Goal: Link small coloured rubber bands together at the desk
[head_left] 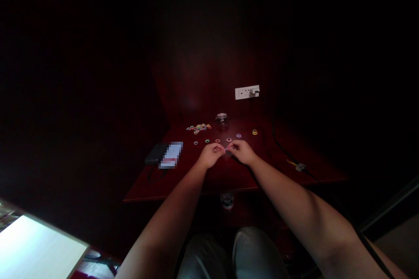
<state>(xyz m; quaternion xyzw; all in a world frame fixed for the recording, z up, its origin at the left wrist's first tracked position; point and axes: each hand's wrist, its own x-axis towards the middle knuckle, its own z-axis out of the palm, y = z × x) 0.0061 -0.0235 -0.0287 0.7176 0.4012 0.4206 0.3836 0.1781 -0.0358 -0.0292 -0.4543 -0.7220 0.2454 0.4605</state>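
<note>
Above the dark red table (183,183), my left hand (210,155) and my right hand (242,152) meet with fingertips pinched. Between them is a small pale bluish hair tie (225,150), mostly hidden by the fingers. Just beyond the hands, small ring-shaped hair ties lie in a row: a blue one (195,143), a green one (207,141), an orange-red one (218,141) and a pink one (229,140). Farther right are purple hair ties (238,136) and yellow hair ties (254,132). A mixed-colour pile of hair ties (198,127) lies at the back left.
A clear jar (221,121) stands near the back wall. At left are a phone (170,155) and a black case-like object (156,153) with a cable. A socket (247,92) holds a plug; its black cable (278,141) runs down the right side. Below the edge sits a cup-like container (227,201).
</note>
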